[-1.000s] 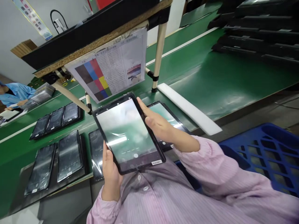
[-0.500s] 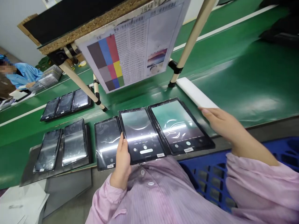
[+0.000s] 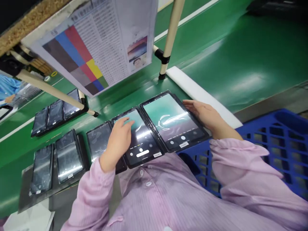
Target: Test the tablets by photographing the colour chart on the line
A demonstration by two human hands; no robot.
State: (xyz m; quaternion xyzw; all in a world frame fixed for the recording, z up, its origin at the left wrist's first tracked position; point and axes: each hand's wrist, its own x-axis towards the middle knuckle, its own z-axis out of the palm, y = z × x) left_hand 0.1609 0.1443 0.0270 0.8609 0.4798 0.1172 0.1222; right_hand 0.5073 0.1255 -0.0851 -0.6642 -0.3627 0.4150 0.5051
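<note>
Three tablets lie side by side on a dark tray at the bench's front edge. My left hand (image 3: 119, 136) is over the middle tablet (image 3: 143, 152), its fingers apart above the upper screen; whether they touch it I cannot tell. That screen is lit with a camera view. Part of the darker left tablet (image 3: 97, 138) is hidden by this hand and forearm. At the right edge of the right tablet (image 3: 172, 120), whose lit screen shows a greenish camera picture, my right hand (image 3: 204, 115) rests with its fingers stretched out, holding nothing.
A sheet with colour patches (image 3: 79, 61) hangs from a pipe stand (image 3: 168, 38). Two tablets lie on a grey mat (image 3: 25, 189) at left, and three more stand behind. A white foam strip (image 3: 204, 96) lies right of the tablets, a blue crate (image 3: 262, 138) below. A co-worker's sleeve (image 3: 8, 85) shows far left.
My left hand has left the edge between the left and middle tablets and moved up over the middle screen. My right hand has come from the foam strip to the right tablet's edge.
</note>
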